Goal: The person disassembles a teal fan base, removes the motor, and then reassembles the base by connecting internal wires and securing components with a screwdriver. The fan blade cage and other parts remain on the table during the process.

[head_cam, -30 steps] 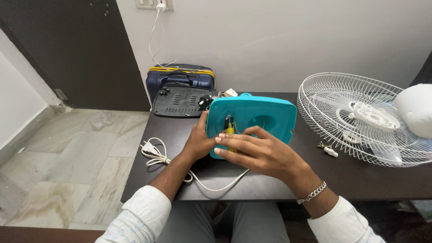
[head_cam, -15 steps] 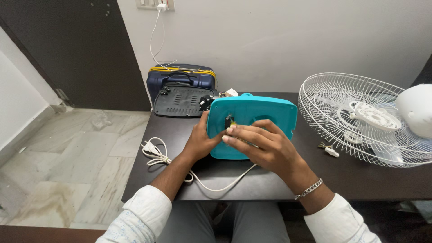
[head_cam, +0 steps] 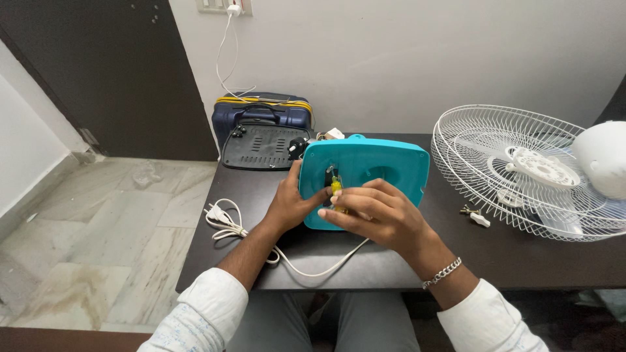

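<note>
Centrally in the frame, a teal plastic fan base housing (head_cam: 372, 173) lies on a dark tabletop (head_cam: 521, 261), its flat underside facing up. The left hand (head_cam: 291, 201) clasps the housing's left edge, fingers curled onto the teal surface. The right hand (head_cam: 378, 212) lies over the lower middle of the housing with its fingers closed around a yellow-handled screwdriver (head_cam: 336, 190), whose shaft stands at a dark slot in the housing. A silver chain bracelet (head_cam: 442, 272) circles the right wrist, and both arms wear white sleeves.

To the right of the frame, a white wire fan guard (head_cam: 469, 140) lies flat on the table, with a white rounded motor cover (head_cam: 603, 160) at the far right edge. Small loose fittings (head_cam: 474, 215) sit just below the guard's rim. A white power cord with plug (head_cam: 222, 218) coils at the table's left edge and runs under the left forearm.

Above and left of the housing, a black vented panel (head_cam: 257, 148) rests at the back of the table, and behind it stands a navy suitcase with a yellow band (head_cam: 261, 111). A white charger (head_cam: 233, 10) is plugged into a wall socket at the top, its cable hanging down. The wall is pale, a dark door (head_cam: 98, 72) fills the upper left, and the floor is marbled stone tile (head_cam: 85, 248).
</note>
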